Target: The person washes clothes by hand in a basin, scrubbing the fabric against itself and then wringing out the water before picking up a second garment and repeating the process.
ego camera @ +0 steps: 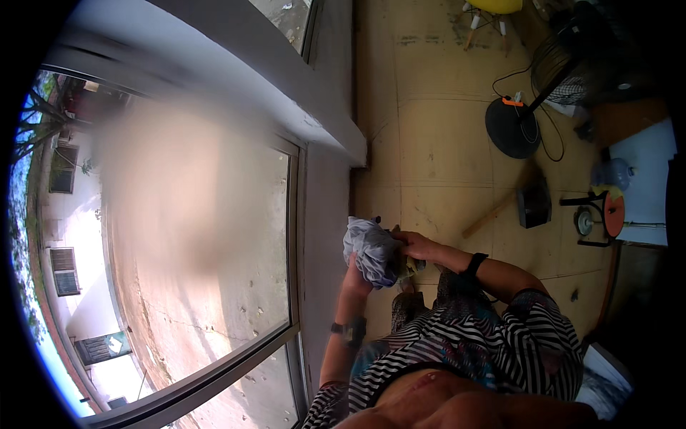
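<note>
A bunched grey cloth (pixel 370 246), with darker purple and yellowish fabric at its lower and right edges, is held in front of my body beside the window wall. My left hand (pixel 358 276) grips it from the lower left, its fingers partly hidden by the folds. From the right, my right hand (pixel 415 245) holds the bundle's edge, the fingertips hidden against the fabric. Both wrists carry dark bands.
At my left are a metal-framed window (pixel 293 214) and a projecting wall edge (pixel 356 145). On the tiled floor stand a fan's round base (pixel 512 128) with loose cables, a long-handled dustpan (pixel 534 205), a small red-topped stool (pixel 614 214) and a yellow chair (pixel 496 4).
</note>
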A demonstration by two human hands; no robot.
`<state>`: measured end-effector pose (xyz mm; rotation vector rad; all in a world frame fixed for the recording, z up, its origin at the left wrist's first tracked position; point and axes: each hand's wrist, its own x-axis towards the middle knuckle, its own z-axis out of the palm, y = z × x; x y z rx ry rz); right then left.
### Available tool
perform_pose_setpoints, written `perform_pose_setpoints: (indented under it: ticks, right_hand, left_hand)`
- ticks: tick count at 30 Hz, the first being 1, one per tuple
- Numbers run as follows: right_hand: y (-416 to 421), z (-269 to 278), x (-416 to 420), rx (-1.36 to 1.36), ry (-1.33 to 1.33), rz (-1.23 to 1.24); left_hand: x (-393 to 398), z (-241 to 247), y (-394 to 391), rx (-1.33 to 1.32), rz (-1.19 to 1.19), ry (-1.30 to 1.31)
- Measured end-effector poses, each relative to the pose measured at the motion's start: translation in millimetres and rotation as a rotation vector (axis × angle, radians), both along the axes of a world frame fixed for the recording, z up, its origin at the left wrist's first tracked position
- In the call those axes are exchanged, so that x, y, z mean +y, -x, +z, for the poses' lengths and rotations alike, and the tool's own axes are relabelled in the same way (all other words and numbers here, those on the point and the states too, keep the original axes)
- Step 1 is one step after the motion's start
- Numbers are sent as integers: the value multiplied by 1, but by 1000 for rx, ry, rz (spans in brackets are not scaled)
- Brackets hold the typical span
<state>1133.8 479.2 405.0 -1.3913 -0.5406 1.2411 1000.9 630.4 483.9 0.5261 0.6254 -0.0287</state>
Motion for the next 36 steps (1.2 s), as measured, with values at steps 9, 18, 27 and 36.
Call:
perform_pose_setpoints:
  ticks: [9, 18, 27, 36]
  right_hand:
    - [0, 61, -18, -90, 51, -84]
    - [7, 95, -24, 7, -65, -70]
    - [-21, 161, -31, 434, -173, 138]
    - [-33, 146, -38, 935, -404, -240]
  left_hand:
    - [-1, 35, -8, -15, -130, 97]
    - [-13, 87, 13, -104, -164, -83]
    - [-14, 87, -21, 27, -287, -682]
    - [-26, 170, -47, -19, -460, -570]
